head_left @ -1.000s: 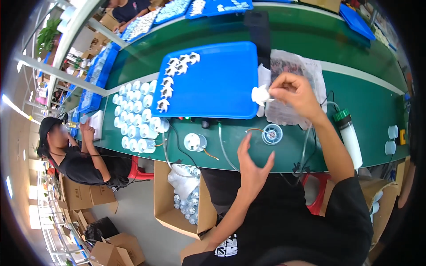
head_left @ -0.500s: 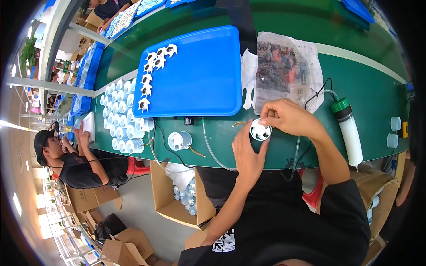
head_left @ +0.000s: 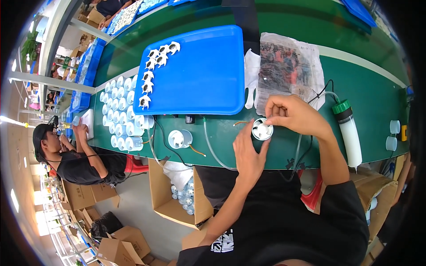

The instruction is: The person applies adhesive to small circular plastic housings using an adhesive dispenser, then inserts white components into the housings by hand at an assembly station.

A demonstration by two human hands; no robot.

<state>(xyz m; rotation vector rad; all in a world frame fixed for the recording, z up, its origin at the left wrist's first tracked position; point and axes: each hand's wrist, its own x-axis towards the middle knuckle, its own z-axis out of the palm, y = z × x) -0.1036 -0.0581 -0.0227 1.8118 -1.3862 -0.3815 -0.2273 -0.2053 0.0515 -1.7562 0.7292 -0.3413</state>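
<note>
Near the front edge of the green bench, my left hand (head_left: pixel 248 153) is wrapped around a small round fan housing, its thumb and fingers on either side. A white fan wheel (head_left: pixel 263 130) with curved blades sits inside the housing, facing up. The fingers of my right hand (head_left: pixel 293 114) are curled, with thumb and fingertips pinched at the wheel's upper right; the exact contact is partly hidden. To the left, another fan in a clear bluish housing (head_left: pixel 185 138) lies on its side with a short wire lead.
Behind is a blue tray (head_left: pixel 199 75) with several white fan wheels (head_left: pixel 147 76) along its left. Several clear housings (head_left: pixel 119 117) stand left of it. A large white dispensing syringe (head_left: pixel 349 137) with green cap lies right, near a printed sheet (head_left: pixel 288 66). A co-worker (head_left: pixel 80 150) sits left.
The view has shifted slightly. My right hand has moved a little at the wheel, and the white blades appear turned. My left hand keeps its hold on the housing.
</note>
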